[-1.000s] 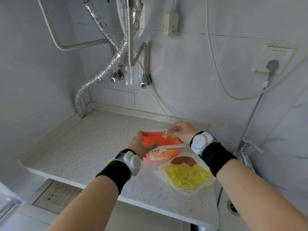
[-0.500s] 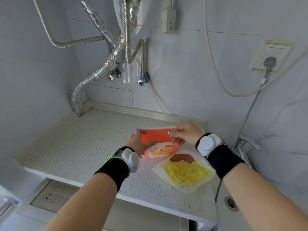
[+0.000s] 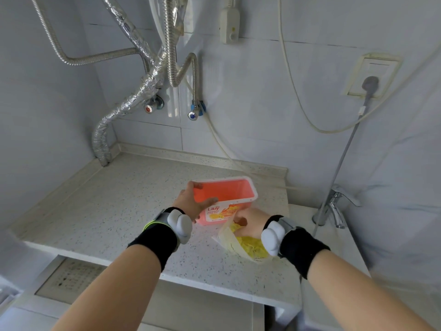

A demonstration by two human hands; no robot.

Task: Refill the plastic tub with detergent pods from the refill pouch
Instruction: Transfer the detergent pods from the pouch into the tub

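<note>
An open orange-pink plastic tub [image 3: 235, 191] with a white rim and a "Liby" label stands on the speckled counter [image 3: 124, 201]. My left hand [image 3: 191, 204] grips its near-left corner, thumb over the rim. In front and to the right of the tub lies the pale refill pouch [image 3: 230, 241], open, with yellow detergent pods [image 3: 250, 244] showing inside. My right hand [image 3: 250, 222] reaches into the pouch mouth, fingers curled among the pods; whether it holds one is hidden. The tub's bottom is not visible.
A sink with a chrome tap [image 3: 334, 206] lies just right of the counter. Foil-wrapped and flexible metal hoses [image 3: 133, 96] with two valves run along the back wall. A cable hangs from a wall socket [image 3: 370, 77]. The counter's front edge is near my forearms.
My right hand has come down from over the tub, where it held a pod, and now sits in the pouch. My left hand has kept its grip on the tub.
</note>
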